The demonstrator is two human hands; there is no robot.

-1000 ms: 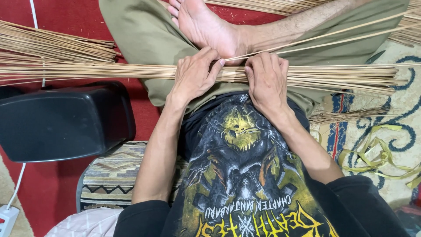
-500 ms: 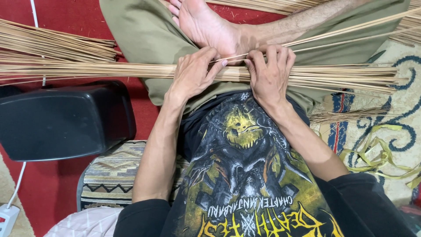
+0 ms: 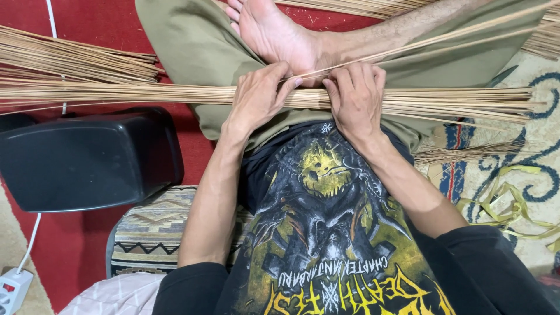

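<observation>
Closest to the camera is the person's black printed shirt (image 3: pixel 326 233), with both bare forearms reaching away from it. At the lower left lie a patterned woven cushion (image 3: pixel 153 230) and, beside it on the red carpet (image 3: pixel 64 251), a black plastic case (image 3: pixel 87 157); a white power strip (image 3: pixel 13 287) sits at the bottom left corner with its cable running up the carpet. At the right, yellow plastic strapping (image 3: pixel 501 201) lies loose on a cream rug with blue scrolls (image 3: pixel 525 169).

Farther out, a long flat bundle of thin tan sticks (image 3: pixel 146 94) lies crosswise over the lap, spanning from the left edge to the right side of the view. The left hand (image 3: pixel 256 99) rests on top of this bundle, its grip curled with thumb and forefinger pinching at the sticks near the middle. The right hand (image 3: pixel 356 99) sits just beside it, knuckles bent, its grip clenched on the bundle with the fingertips pressed into the sticks. The fingertips of the two hands nearly meet.

From that meeting point a few single sticks (image 3: pixel 443 38) rise slantwise toward the upper right. Beyond the hands are olive-green trousers (image 3: pixel 192 46) and a bare foot (image 3: pixel 274 32), sole up, crossed over the lap. A second loose sheaf of sticks (image 3: pixel 70 58) fans out on the carpet at the upper left.
</observation>
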